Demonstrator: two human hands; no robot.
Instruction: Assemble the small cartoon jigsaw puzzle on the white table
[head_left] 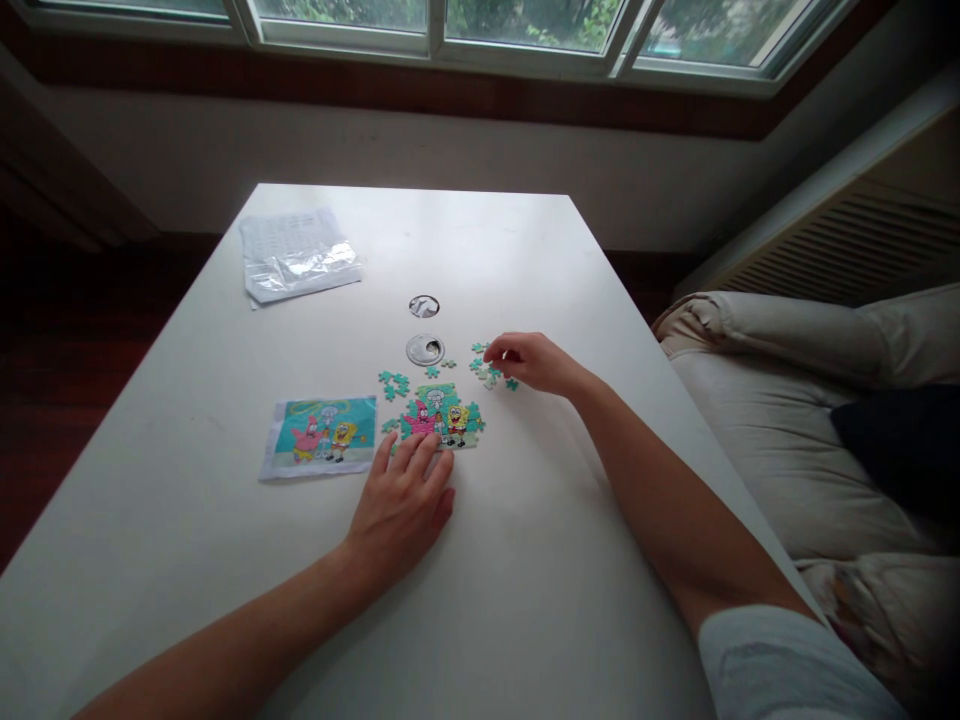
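A partly joined jigsaw puzzle [455, 415] with pink, yellow and teal cartoon figures lies on the white table. My left hand [405, 495] rests palm down, its fingers spread, the tips over the puzzle's lower left edge. Farther right, my right hand [529, 358] is bent over a small heap of loose puzzle pieces [478, 366]. Its thumb and fingertips come together at a piece there, mostly hidden by the fingers. More loose teal pieces [394, 384] lie above the puzzle's left side. Left of it is a picture sheet [322, 435] showing the same figures.
A clear plastic bag with white paper [300, 255] lies at the table's far left. Two round fittings, one silver ring [425, 349] and one hole [424, 306], sit in the tabletop [187, 400]. To the right stands a pale couch [765, 430]; windows are beyond.
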